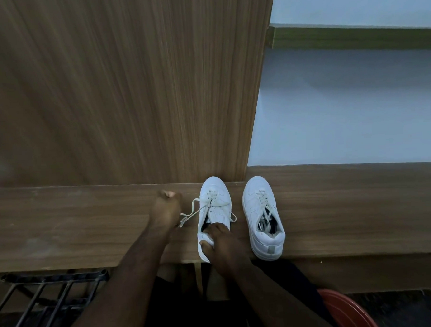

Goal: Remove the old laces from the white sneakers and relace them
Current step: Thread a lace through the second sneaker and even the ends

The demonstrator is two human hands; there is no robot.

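Two white lace-up sneakers stand side by side on the brown wooden surface point(89, 230), toes at its back edge. The left hand point(165, 212) is closed around the loose white lace point(194, 211) of the left sneaker point(215, 208) and holds it out to the side. The right hand point(221, 239) grips that sneaker's heel, near the front edge. The right sneaker point(261, 215) is fully laced. A hard tug could snag the lace in the holes or drag the sneaker off the edge.
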